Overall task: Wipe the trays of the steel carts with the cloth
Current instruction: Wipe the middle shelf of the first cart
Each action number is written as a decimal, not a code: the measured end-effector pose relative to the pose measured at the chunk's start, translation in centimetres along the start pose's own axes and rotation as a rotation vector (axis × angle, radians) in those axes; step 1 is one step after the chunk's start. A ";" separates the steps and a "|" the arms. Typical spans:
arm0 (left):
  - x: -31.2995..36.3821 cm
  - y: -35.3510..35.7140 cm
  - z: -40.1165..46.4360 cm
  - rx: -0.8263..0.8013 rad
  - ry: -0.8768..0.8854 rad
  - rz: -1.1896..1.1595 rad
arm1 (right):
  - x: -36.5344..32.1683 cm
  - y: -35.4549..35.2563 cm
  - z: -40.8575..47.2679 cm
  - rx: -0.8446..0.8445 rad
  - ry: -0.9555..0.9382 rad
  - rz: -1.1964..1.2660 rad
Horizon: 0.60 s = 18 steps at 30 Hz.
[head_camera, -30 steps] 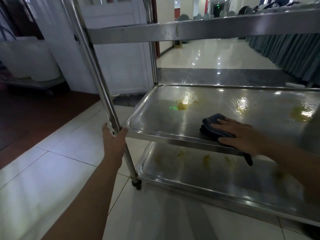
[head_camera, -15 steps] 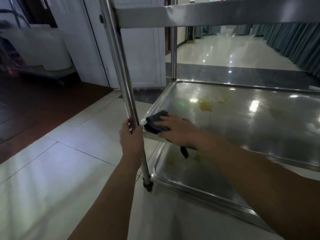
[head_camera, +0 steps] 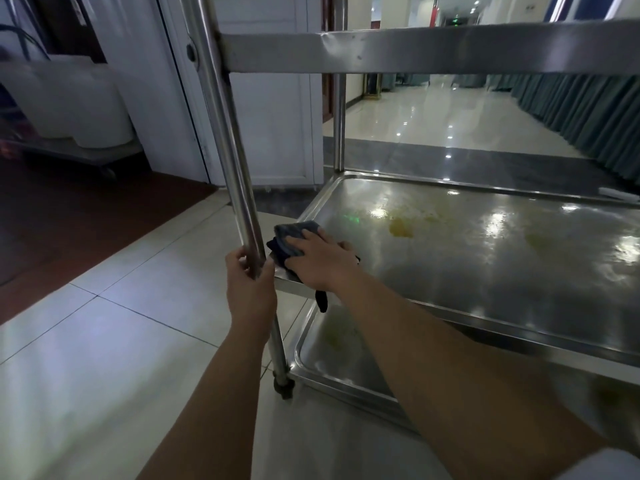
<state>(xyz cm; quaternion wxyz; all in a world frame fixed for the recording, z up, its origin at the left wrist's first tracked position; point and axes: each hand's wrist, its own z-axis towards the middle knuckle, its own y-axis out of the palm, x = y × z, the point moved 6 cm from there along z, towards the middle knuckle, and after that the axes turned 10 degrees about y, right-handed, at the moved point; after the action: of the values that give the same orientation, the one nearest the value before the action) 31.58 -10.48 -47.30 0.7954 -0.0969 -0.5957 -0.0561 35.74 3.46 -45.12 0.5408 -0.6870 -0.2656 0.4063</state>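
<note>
A steel cart stands in front of me with three trays. My right hand [head_camera: 320, 259] presses a dark blue cloth [head_camera: 289, 237] flat onto the near left corner of the middle tray [head_camera: 485, 271], fingers spread; a strip of cloth hangs over the tray's front rim. Yellow stains [head_camera: 401, 228] lie further back on this tray. My left hand [head_camera: 249, 282] grips the cart's front left post [head_camera: 228, 150] just beside the cloth. The bottom tray [head_camera: 346, 362] below also shows yellowish smears. The top tray's edge [head_camera: 433, 46] crosses the upper view.
The cart's caster [head_camera: 284, 389] sits on pale floor tiles. A white door [head_camera: 270, 98] is behind the cart, a dolly with white tubs [head_camera: 69, 105] at far left over dark red flooring. Teal drapes [head_camera: 588, 109] line the glossy hallway at right.
My right hand slid the cloth left along the middle tray's front edge into the near left corner. My left hand kept its grip on the post. The view moved closer and leftward.
</note>
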 end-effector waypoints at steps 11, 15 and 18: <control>0.6 -0.1 -0.5 0.054 0.045 0.077 | 7.7 -3.1 0.4 0.051 0.230 -0.032; 1.2 -0.3 -1.1 0.160 -0.036 0.245 | 14.2 -4.5 -1.4 0.066 0.355 -0.027; 5.1 0.6 -3.4 0.263 0.176 0.509 | 18.4 -5.4 -3.2 0.087 0.410 -0.020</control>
<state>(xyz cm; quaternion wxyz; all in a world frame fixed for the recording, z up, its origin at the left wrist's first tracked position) 36.34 -10.49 -43.38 0.8382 -0.1337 -0.4832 0.2146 48.55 18.03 -44.62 0.6165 -0.7287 -0.1391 0.2638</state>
